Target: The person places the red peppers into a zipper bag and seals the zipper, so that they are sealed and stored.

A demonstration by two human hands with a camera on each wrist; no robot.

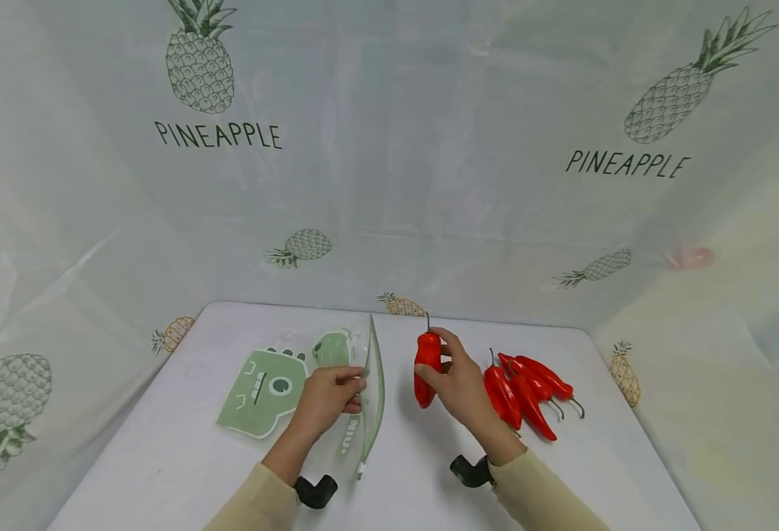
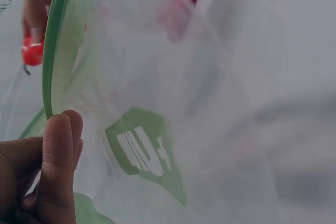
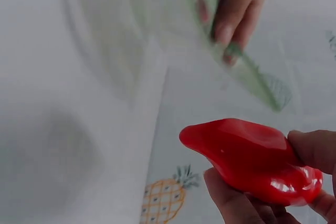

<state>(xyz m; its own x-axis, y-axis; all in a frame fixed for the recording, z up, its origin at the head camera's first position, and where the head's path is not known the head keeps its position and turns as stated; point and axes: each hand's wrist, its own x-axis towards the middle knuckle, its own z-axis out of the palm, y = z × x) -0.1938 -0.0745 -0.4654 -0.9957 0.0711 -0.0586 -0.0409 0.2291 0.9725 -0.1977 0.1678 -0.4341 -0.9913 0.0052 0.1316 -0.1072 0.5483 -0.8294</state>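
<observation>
A clear zip bag (image 1: 346,435) with green printed shapes lies toward the left of the table, its green-edged mouth parted. My left hand (image 1: 330,398) pinches one edge of that mouth; in the left wrist view the thumb and finger (image 2: 58,150) meet on the green strip (image 2: 52,51). My right hand (image 1: 459,380) grips a shiny red chili pepper (image 1: 427,369), stem up, a short way right of the bag's mouth. The right wrist view shows the pepper (image 3: 252,161) between thumb and fingers, its tapered tip toward the bag.
Several red chili peppers (image 1: 529,391) lie in a group at the right of the white table (image 1: 562,487). A pineapple-print sheet (image 1: 389,184) hangs behind and around the table. A black wrist mount sits at each sleeve.
</observation>
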